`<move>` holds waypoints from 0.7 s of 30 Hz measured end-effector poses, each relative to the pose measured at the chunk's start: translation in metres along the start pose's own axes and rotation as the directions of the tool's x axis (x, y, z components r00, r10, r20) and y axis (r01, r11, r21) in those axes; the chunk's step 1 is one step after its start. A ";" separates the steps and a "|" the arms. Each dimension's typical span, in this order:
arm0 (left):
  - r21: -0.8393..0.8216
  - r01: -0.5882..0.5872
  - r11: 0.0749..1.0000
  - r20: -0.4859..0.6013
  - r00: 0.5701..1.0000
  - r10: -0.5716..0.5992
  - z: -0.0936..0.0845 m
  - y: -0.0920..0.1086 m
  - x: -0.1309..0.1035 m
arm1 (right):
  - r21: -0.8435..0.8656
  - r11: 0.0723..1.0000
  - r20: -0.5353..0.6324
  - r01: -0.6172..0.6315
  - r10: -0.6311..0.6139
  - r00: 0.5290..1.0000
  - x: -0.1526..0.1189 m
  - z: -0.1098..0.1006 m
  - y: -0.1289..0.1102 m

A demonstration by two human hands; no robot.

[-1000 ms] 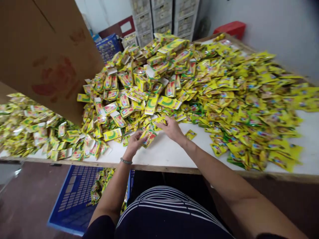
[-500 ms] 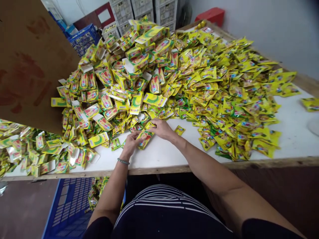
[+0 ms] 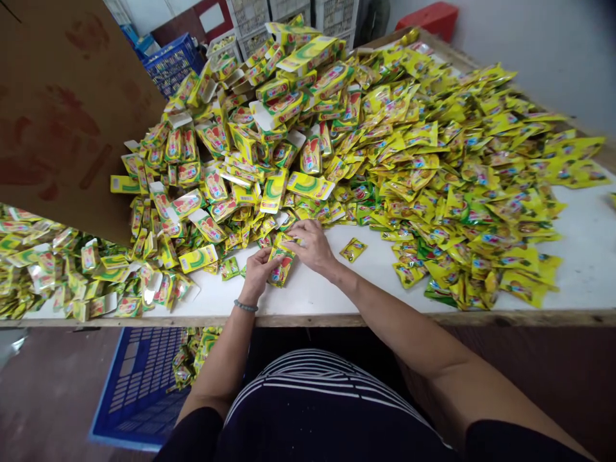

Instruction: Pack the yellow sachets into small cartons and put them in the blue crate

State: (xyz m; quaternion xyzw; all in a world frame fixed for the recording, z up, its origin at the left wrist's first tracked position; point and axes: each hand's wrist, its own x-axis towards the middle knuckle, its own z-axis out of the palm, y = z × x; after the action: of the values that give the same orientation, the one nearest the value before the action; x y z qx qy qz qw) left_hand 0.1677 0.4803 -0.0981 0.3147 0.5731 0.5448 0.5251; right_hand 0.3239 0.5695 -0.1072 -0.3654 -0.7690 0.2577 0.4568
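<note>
While I have the left hand point(image 3: 260, 268) pinching the small box point(image 3: 280, 273) by its left side, thumb over the printed face, the right hand point(image 3: 312, 247) has its fingers at the far end; whether they grip or merely touch, I cannot tell from here. The box is between the hands, over the near strip of the white table point(image 3: 317, 294), with the carton heap point(image 3: 244, 145) just beyond and the sachet pile point(image 3: 481, 170) to the right. I judge the step to be work on the box's far end. I'd want a steady but light left pinch, since thin card would probably crease, and right fingertips working along the end without pressing the walls in. A loose sachet point(image 3: 353, 249) lies right of the right hand, so I'd mind it.
</note>
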 end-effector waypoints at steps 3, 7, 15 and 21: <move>-0.019 -0.016 1.000 -0.004 1.000 0.016 0.000 0.001 -0.001 | 0.010 0.998 -0.003 -0.056 0.056 0.998 -0.003 0.002 -0.002; -0.013 -0.021 1.000 -0.011 1.000 0.020 -0.001 0.002 -0.003 | 0.077 0.994 0.205 -0.082 0.065 0.977 -0.009 0.007 -0.001; 0.047 -0.054 0.997 0.037 0.998 0.052 -0.007 -0.001 -0.009 | 0.148 0.985 0.413 -0.085 0.017 0.911 -0.013 0.021 0.005; -0.013 -0.121 0.993 -0.041 0.992 0.121 0.002 0.009 -0.011 | 0.129 0.984 0.163 -0.120 0.098 0.982 -0.007 0.014 -0.004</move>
State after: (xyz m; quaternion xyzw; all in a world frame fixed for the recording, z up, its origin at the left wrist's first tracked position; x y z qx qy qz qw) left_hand 0.1710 0.4722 -0.0867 0.3337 0.5593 0.5862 0.4819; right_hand 0.3121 0.5610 -0.1139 -0.3531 -0.7614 0.3628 0.4048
